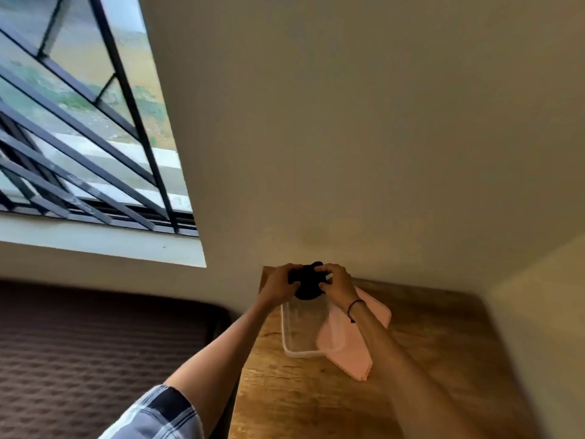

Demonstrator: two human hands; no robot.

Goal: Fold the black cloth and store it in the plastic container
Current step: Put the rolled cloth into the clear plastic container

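The black cloth is bunched into a small dark bundle, held in the air over the far end of the clear plastic container. My left hand grips its left side and my right hand grips its right side. The container stands open on the wooden table. Its pink lid leans across the container's right rim, partly under my right forearm. The cloth's lower edge hangs at about the container's far rim.
The table meets a beige wall at the back and a corner at the right. A dark brown quilted mattress lies left of the table. A barred window fills the upper left.
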